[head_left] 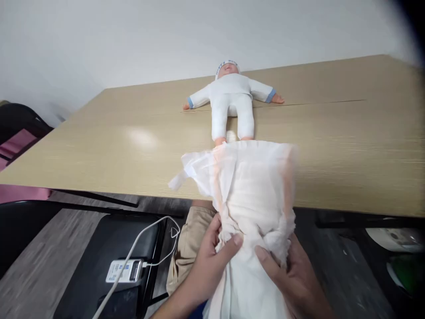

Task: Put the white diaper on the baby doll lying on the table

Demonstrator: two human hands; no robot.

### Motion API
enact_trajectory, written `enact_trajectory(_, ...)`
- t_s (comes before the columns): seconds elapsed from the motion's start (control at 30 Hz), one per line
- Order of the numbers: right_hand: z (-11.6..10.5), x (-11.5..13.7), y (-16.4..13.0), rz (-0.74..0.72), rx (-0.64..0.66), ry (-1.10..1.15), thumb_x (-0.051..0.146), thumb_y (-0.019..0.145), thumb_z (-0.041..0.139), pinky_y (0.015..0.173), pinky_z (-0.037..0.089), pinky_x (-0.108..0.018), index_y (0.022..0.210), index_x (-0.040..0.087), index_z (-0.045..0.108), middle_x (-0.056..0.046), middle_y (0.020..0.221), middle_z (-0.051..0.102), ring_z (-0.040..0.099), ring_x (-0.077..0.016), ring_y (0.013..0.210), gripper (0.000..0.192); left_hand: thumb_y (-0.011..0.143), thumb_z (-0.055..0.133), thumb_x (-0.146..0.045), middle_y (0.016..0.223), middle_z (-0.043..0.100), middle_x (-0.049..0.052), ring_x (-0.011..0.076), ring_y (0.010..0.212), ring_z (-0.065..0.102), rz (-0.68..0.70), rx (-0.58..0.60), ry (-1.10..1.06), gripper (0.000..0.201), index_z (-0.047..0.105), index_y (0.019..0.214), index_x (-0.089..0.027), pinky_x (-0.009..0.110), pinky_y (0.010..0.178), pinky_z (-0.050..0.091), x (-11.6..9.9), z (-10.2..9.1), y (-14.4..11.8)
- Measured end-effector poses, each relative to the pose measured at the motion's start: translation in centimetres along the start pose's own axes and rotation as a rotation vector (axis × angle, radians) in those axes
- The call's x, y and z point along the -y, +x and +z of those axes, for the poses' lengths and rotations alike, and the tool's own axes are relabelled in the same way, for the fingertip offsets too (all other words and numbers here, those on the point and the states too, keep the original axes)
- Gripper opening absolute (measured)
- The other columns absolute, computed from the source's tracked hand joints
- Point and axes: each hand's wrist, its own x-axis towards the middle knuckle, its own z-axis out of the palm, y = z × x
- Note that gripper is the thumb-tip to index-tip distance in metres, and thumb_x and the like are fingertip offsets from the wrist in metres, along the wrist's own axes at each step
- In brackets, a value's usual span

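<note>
A white diaper with pale orange edges is stretched up in front of me, its far end blurred over the table's near edge. My left hand grips its gathered waist from the left, thumb on top. My right hand pinches the same bunched part from the right. A baby doll in a white suit with blue cuffs and a cap lies on its back on the wooden table, arms spread, feet toward me, just beyond the diaper.
A black chair at lower left carries a white power bank with a white cable. Another dark chair with pink fabric stands at far left. A white and green object sits at lower right. My tan-trousered knee shows below the table.
</note>
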Motion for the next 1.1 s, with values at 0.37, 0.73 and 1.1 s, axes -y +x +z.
enact_trajectory(0.37,-1.9,0.3,3.5,-0.157,0.053,-0.07,0.06,0.105,0.073,0.093,0.07,-0.036,0.134,0.029,0.075,-0.011,0.133,0.082,0.08,-0.0289,0.114,0.043,0.089,0.083,-0.068,0.128,0.085,0.011,0.0378,0.12,0.08,-0.026,-0.062,0.111,0.065,0.077,0.14,-0.029,0.05,0.101,0.067,1.4,-1.5,0.4)
enact_trajectory(0.73,-4.9,4.0,8.8,-0.25,-0.203,-0.046,0.063,0.093,0.083,0.067,0.063,-0.033,0.125,0.026,0.075,-0.006,0.107,0.078,0.066,-0.0184,0.073,0.05,0.092,0.077,-0.074,0.129,0.084,0.013,0.0377,0.123,0.078,0.04,-0.085,0.179,0.068,0.076,0.143,-0.029,0.05,0.105,0.065,1.4,-1.8,0.1)
enact_trajectory(1.1,-7.4,4.6,12.1,-0.423,-0.605,-0.403,0.061,0.091,0.081,0.089,0.06,-0.049,0.11,0.026,0.074,-0.01,0.111,0.079,0.073,-0.0292,0.092,0.04,0.094,0.075,-0.075,0.126,0.083,0.012,0.0372,0.122,0.078,0.076,-0.09,0.201,0.062,0.076,0.134,-0.028,0.049,0.105,0.064,1.9,-2.1,0.9)
